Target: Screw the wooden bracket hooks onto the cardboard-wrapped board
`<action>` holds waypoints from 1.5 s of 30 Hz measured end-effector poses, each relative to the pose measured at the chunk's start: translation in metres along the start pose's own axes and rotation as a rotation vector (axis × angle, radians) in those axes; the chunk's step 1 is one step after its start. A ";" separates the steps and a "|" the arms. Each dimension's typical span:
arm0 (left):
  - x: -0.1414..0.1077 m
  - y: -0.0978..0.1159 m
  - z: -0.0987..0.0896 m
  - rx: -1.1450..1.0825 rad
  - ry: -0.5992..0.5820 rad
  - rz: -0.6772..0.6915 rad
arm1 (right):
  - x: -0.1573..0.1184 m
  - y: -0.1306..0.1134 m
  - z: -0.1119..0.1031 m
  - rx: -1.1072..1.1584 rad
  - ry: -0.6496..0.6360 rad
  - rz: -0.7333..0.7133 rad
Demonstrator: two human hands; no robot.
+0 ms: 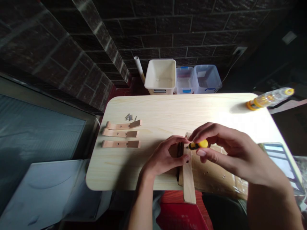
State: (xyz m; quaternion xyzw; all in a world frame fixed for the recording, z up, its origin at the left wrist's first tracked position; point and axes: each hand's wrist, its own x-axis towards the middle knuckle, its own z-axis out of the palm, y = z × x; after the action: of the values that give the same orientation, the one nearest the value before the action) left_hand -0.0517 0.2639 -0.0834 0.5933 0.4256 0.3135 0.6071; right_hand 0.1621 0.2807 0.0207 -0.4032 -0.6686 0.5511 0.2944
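My right hand (227,153) grips a short screwdriver (202,144) with a yellow and black handle. Its tip meets a screw at a hole in a pale wooden strip (189,183). Thumb and index finger of my left hand (164,155) close on this strip beside the screw. A second dark hole shows just below it. Under the strip lies a brown cardboard box (213,174), taped at its right end; the strip's near end juts past the table edge.
Three wooden hooks (121,144) lie in rows at the left of the table (168,111), with several screws (129,117) behind them. A clear bottle-shaped container with yellow ends (270,98) lies back right. A phone or tablet (280,163) rests at right. Storage bins (160,86) stand beyond.
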 end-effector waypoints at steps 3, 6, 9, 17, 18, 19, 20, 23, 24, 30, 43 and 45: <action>0.001 0.004 -0.001 0.036 0.008 -0.024 | -0.001 -0.004 0.002 0.017 -0.011 0.022; 0.001 0.008 -0.001 0.052 0.019 -0.037 | -0.001 -0.006 0.001 0.032 -0.062 -0.026; 0.001 0.008 -0.001 0.038 0.015 -0.036 | -0.002 -0.007 -0.002 0.054 -0.131 -0.062; 0.000 0.004 -0.002 -0.001 -0.006 -0.043 | 0.001 0.000 -0.002 0.026 -0.101 -0.068; 0.000 0.005 -0.002 0.000 -0.003 -0.042 | 0.002 0.000 -0.001 0.029 -0.083 -0.075; 0.000 0.005 -0.002 0.001 -0.001 -0.041 | 0.002 0.001 0.000 0.032 -0.067 -0.083; 0.001 0.005 -0.002 0.000 0.000 -0.041 | 0.003 0.001 0.000 0.035 -0.055 -0.089; 0.001 0.006 -0.002 -0.001 0.006 -0.045 | 0.003 -0.001 0.002 0.036 -0.053 -0.084; 0.001 0.006 -0.002 0.001 0.008 -0.045 | 0.003 -0.002 0.001 0.034 -0.064 -0.076; 0.000 0.005 -0.002 -0.023 -0.010 -0.044 | -0.001 -0.006 -0.003 0.033 -0.170 -0.030; 0.000 0.004 -0.001 -0.005 0.010 -0.025 | 0.000 0.000 -0.003 -0.030 -0.054 -0.069; 0.000 0.005 -0.001 0.001 0.009 -0.032 | 0.001 -0.002 -0.003 -0.042 -0.069 -0.092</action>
State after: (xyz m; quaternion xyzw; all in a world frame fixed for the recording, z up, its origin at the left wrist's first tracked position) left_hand -0.0523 0.2653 -0.0788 0.5852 0.4383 0.3061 0.6097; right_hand 0.1632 0.2832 0.0234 -0.3589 -0.7075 0.5365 0.2877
